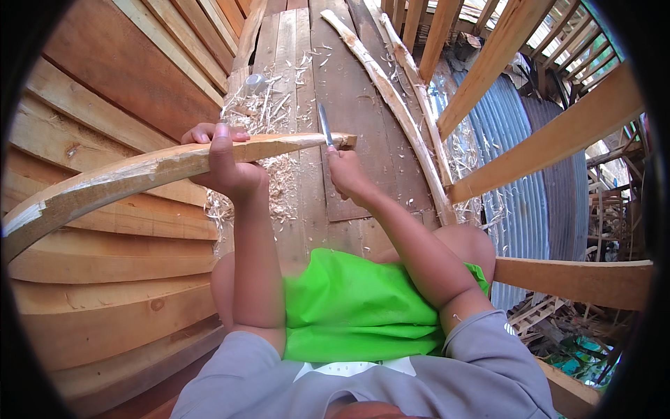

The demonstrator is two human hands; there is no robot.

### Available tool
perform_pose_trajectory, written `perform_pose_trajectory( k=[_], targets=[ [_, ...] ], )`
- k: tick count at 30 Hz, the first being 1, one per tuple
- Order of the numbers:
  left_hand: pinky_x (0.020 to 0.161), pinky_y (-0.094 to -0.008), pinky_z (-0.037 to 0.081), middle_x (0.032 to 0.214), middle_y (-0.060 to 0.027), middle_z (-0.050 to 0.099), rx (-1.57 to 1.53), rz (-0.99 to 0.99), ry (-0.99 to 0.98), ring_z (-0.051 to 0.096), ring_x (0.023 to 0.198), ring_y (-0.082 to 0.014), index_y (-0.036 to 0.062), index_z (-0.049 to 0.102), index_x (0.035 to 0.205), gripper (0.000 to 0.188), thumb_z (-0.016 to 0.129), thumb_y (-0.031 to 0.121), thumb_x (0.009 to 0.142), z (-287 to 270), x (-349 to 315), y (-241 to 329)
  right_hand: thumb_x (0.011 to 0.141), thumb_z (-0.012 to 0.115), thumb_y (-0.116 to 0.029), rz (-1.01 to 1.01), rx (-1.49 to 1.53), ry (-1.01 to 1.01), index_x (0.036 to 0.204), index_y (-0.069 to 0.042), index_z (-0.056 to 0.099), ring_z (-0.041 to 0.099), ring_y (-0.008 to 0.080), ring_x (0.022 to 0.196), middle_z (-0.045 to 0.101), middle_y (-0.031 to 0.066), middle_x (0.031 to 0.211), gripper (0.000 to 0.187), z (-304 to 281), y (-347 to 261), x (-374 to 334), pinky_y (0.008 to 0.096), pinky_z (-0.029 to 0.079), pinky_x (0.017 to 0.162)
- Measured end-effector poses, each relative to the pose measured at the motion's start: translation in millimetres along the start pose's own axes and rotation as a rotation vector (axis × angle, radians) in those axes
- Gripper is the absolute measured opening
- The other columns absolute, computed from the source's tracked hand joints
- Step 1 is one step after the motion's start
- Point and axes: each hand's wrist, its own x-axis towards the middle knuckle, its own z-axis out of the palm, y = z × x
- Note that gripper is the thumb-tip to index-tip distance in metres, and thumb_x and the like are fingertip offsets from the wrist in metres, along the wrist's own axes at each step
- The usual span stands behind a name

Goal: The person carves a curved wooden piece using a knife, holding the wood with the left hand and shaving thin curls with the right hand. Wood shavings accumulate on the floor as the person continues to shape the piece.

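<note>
A long curved piece of wood [139,166], partly shaved pale, runs from the left edge to its narrow tip near the middle. My left hand [227,160] grips it from below, the thumb upright along its near side. In my right hand [347,173] is a knife [324,124], its blade pointing away from me. The blade crosses the wood close to the tip; whether its edge is cutting in cannot be seen. My right fingers are wrapped round the handle, hiding most of it. A bright green cloth [363,300] covers my lap.
Wood shavings [276,185] litter the plank floor [342,208]. A small clear cup [256,83] stands among them. Two peeled poles [391,94] lie to the right. Plank walling [112,237] rises on the left; railing posts [544,164] and corrugated metal sheets [516,216] are at the right.
</note>
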Motion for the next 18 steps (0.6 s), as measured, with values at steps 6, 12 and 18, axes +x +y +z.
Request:
perform_pose_trajectory(
  k=[6,12,18],
  targets=[
    [0.056,-0.0258,0.046,0.072,-0.0016,0.044,-0.001,-0.035,0.031,0.048,0.058,-0.0111,0.0121,0.040,0.087,0.026,0.062,0.008,0.074,-1,-3,2,0.103,0.033,-0.040,0.136,0.020,0.024,0.078,0.003,0.056,0.056,0.0318,0.057,0.055,0.0159,0.065,0.054,13,6,-7,0.0454,0.046,0.060],
    [0.057,-0.0274,0.047,0.071,-0.0020,0.044,-0.011,0.012,0.021,0.048,0.056,-0.0121,0.0112,0.041,0.086,0.025,0.062,0.008,0.073,3,1,0,0.104,0.035,-0.041,0.280,0.237,-0.019,0.071,-0.007,0.043,0.039,0.0166,0.040,0.041,0.0026,0.054,0.048,9,-14,-6,0.0382,0.034,0.037],
    [0.055,-0.0256,0.046,0.072,-0.0017,0.044,-0.014,0.014,0.005,0.048,0.056,-0.0116,0.0113,0.041,0.086,0.025,0.062,0.008,0.074,4,1,0,0.102,0.038,-0.036,0.177,0.013,-0.004,0.090,0.003,0.057,0.057,0.0223,0.057,0.057,0.0097,0.068,0.045,6,-2,1,0.0431,0.046,0.049]
  ],
)
